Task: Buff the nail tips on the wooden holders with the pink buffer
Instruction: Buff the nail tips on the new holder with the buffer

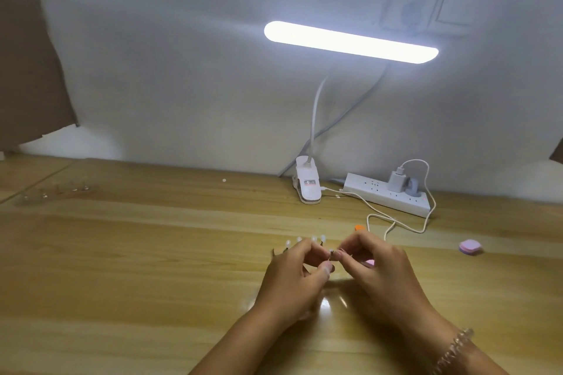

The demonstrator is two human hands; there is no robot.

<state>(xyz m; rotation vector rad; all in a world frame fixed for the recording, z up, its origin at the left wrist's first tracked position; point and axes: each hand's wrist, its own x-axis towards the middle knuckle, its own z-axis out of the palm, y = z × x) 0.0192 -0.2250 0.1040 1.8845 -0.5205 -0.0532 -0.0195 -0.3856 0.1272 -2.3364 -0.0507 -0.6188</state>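
My left hand [292, 277] and my right hand [374, 265] meet at the middle of the wooden table [152, 268]. Between their fingertips sits a small nail tip on its holder [332, 253]; the fingers of both hands pinch around it. A bit of pink, the buffer [370, 262], shows under my right hand's fingers. Behind my left hand stand several white nail tips on holders [307, 241], partly hidden by the fingers. A second row of holders [61, 190] stands far left near the wall.
A pink block [470, 246] lies at the right. A small orange piece [359, 227] lies behind my right hand. A clip lamp [307, 184], a power strip [387, 193] and a white cable [396, 222] sit by the wall.
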